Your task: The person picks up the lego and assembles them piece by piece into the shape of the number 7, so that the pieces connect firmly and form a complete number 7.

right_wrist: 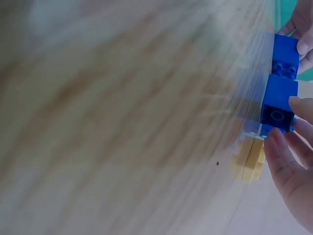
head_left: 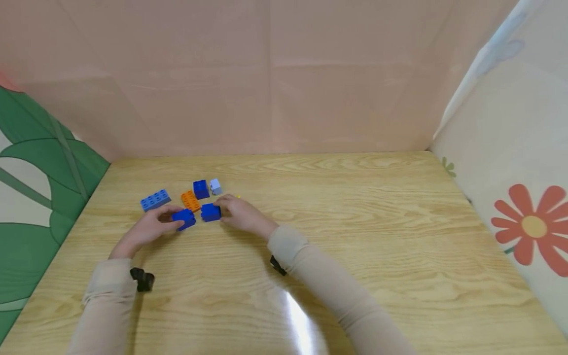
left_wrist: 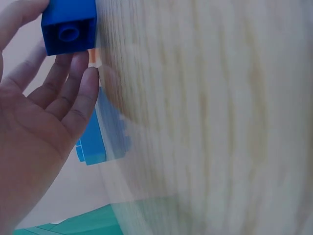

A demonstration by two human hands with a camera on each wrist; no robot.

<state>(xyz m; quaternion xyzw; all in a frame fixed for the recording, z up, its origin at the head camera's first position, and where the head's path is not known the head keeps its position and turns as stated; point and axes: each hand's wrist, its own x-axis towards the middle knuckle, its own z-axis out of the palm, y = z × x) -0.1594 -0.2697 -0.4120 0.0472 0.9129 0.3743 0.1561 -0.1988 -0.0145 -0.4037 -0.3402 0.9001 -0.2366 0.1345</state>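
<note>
My left hand (head_left: 151, 228) pinches a dark blue toy brick (head_left: 184, 219) between thumb and fingers. In the left wrist view this brick (left_wrist: 71, 17) turns its hollow underside to the camera. Just right of it, my right hand (head_left: 241, 214) grips a second dark blue brick (head_left: 210, 212), its studs towards the left. The right wrist view shows the left hand's brick (right_wrist: 285, 51) lying on its side, studs facing the right hand's brick (right_wrist: 281, 93). A narrow gap parts the two bricks in the head view.
Behind the hands lie an orange brick (head_left: 191, 201), another dark blue brick (head_left: 201, 189) and a pale blue brick (head_left: 215, 186). A long medium-blue brick (head_left: 155, 200) is at the left. A yellow brick (right_wrist: 250, 161) sits beyond the right hand. The wooden table (head_left: 377, 212) meets cloth walls.
</note>
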